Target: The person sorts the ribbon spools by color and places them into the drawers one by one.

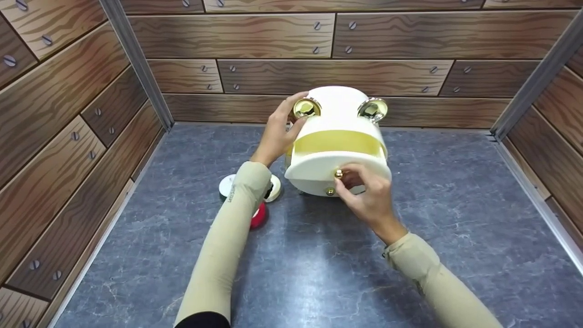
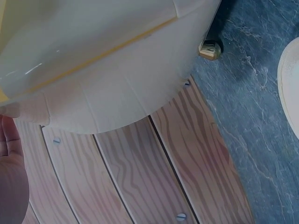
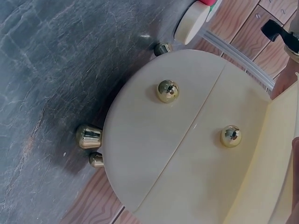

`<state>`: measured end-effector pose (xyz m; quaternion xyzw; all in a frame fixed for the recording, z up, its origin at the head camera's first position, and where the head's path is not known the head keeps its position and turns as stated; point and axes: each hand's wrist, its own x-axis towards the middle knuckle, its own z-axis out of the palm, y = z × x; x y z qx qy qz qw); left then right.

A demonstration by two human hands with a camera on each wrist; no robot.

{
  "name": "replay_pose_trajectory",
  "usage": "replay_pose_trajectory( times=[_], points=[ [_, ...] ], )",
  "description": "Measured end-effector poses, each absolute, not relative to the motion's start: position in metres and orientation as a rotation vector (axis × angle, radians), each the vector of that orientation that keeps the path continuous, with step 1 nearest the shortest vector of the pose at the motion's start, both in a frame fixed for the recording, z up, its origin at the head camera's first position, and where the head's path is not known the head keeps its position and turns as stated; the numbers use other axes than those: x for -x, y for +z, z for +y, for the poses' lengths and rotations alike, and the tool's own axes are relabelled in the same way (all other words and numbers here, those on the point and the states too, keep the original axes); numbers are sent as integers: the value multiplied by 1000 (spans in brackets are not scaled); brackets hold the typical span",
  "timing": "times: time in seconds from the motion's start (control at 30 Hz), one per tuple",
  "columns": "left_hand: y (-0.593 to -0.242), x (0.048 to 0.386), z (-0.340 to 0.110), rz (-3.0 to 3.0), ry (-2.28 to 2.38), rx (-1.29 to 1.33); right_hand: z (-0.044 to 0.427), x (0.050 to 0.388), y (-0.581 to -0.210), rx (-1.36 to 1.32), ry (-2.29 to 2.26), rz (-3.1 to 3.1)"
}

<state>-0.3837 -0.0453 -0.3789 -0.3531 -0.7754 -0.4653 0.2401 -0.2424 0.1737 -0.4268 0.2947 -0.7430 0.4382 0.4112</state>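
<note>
A rounded, cream-white box (image 1: 338,98) stands upright over there, on stubby gold feet (image 3: 89,136), towards the far side of the blue-grey marbled surface (image 1: 437,209). Two mirror-bright gold domes (image 1: 373,109) crown it; a yellow band (image 1: 339,142) shows above its curved front (image 3: 145,135), where a seam (image 3: 175,149) runs between two round gold knobs (image 3: 167,91).

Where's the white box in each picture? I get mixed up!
Head: the box is a little above and right of the middle.
Left wrist: it's big at the top left, cut off by the edge.
Right wrist: it fills the middle and lower right, cut off too, with two gold knobs showing.
Shared landmark: the blue-grey marbled surface shows in all three.
</note>
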Motion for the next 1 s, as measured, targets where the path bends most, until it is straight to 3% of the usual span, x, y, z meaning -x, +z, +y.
replay_pose_trajectory(
  times=[1.0],
  points=[
    [-378, 383, -45, -2129, -1284, 970, 173, 224, -426, -772, 1055, -1849]
  ],
)
